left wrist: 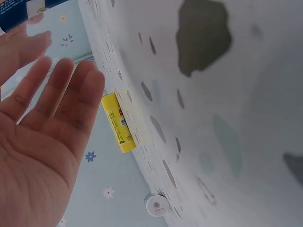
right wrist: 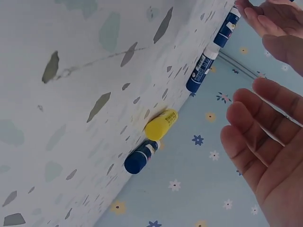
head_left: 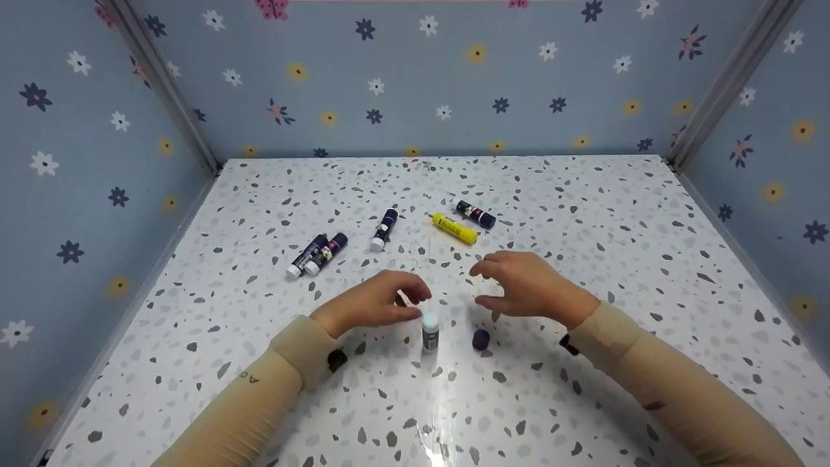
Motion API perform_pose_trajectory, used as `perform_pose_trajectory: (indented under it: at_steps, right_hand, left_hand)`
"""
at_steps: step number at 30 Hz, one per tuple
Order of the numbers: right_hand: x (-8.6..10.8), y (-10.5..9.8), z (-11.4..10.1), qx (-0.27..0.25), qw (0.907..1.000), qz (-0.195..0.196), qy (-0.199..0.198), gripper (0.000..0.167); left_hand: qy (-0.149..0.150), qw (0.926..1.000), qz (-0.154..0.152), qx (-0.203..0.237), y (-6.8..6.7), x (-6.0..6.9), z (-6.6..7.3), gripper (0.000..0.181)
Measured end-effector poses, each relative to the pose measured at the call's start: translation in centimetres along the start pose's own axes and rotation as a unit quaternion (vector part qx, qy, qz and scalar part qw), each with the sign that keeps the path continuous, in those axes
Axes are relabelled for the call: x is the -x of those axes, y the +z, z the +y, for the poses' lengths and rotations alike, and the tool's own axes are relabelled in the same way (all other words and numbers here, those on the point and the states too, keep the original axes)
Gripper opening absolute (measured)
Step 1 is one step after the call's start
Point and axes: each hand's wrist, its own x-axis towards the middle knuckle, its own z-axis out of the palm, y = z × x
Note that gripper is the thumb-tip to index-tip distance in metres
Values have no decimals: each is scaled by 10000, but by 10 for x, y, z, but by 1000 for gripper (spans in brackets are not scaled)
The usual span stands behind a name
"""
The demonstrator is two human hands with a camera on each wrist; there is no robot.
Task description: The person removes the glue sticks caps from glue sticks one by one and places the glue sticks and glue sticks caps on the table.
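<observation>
A glue stick (head_left: 430, 332) with a pale top and dark label stands upright on the table. Close beside its top is my left hand (head_left: 379, 299), fingers loosely bent; whether the thumb touches it I cannot tell. To the right of that stick a dark cap (head_left: 480, 340) rests on the table. My right hand (head_left: 528, 285) hovers behind the cap, its thumb and fingers apart, holding nothing. In the left wrist view the left palm (left wrist: 42, 123) shows bare, and part of a dark blue glue stick (left wrist: 28, 15) appears past the fingertips. The right palm (right wrist: 279, 161) is likewise bare in the right wrist view.
Farther back lie a yellow glue stick (head_left: 454, 229) and a dark one (head_left: 476, 214) beside it. Another dark stick (head_left: 384, 230) lies left of them, and a pair (head_left: 326, 253) lies side by side farther left. Flowered panels (head_left: 415, 78) border the speckled table (head_left: 583, 214).
</observation>
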Motion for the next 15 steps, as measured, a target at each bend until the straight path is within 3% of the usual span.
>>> perform_pose_trajectory:
  at_steps: [4,15]
  right_hand:
    - [-9,-1,6,75,9996,168,221,41]
    - [-44,-4,28,154,9947,297,970,51]
  left_hand:
    - [48,9993,349,-119,-3,1,0,34]
    - [-342,9915,1160,-486,-5,-4,4,43]
